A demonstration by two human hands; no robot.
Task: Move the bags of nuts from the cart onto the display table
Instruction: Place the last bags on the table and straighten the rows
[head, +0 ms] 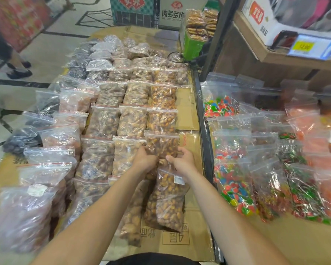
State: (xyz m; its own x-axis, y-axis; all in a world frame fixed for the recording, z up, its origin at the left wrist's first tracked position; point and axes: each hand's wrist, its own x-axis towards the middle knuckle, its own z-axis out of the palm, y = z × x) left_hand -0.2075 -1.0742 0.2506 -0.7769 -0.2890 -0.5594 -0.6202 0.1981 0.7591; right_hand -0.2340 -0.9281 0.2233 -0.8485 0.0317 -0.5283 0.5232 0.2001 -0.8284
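Clear zip bags of nuts lie in rows on the cardboard-covered display table (187, 111). Both of my hands grip the lower end of one bag of orange-brown nuts (163, 144) in the right-hand row: my left hand (144, 159) on its left corner, my right hand (182, 159) on its right corner. Just below my hands lies another bag of the same nuts (170, 199) with a white label. A bag of paler nuts (131, 213) lies under my left forearm. The cart is not in view.
Bags of coloured candy (231, 180) fill a lower shelf on the right, behind a dark metal post (203, 131). A green box of packed biscuits (193, 41) stands at the table's far end. A person's feet (19, 71) are on the floor at far left.
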